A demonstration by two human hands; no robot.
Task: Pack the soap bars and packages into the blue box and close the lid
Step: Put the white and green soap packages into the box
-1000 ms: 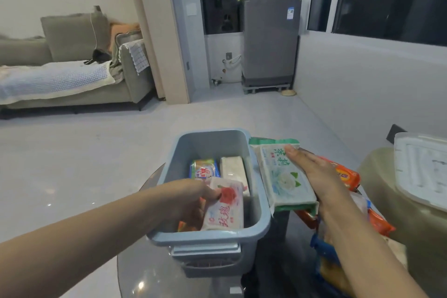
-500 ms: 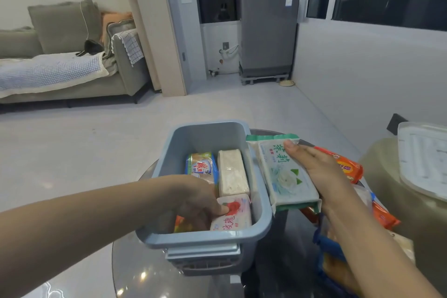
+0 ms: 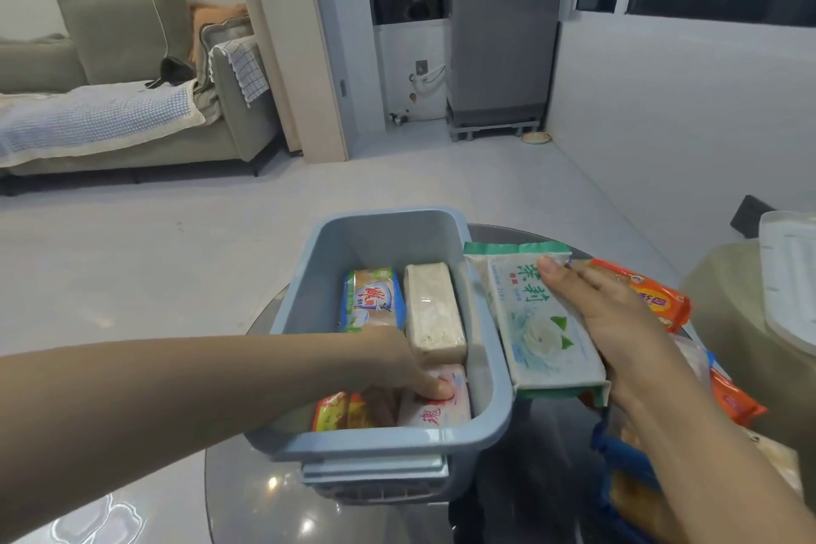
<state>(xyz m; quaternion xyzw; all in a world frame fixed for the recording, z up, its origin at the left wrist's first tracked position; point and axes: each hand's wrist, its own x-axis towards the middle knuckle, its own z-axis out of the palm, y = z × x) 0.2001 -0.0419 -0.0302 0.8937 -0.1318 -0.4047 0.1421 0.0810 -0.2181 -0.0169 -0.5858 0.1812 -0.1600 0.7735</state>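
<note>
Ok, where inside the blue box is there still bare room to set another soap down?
Bare floor shows at the far end of the box, between its far wall and the blue-wrapped soap and the tan bar. The near end is crowded: the left hand presses the pink soap beside an orange pack.

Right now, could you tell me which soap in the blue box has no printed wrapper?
The plain beige bar at the far right of the box; the blue-white pack, orange pack and pink pack are printed.

Left hand (image 3: pixel 399 371) presses pink soap (image 3: pixel 441 404) into blue box (image 3: pixel 384 442).
</note>
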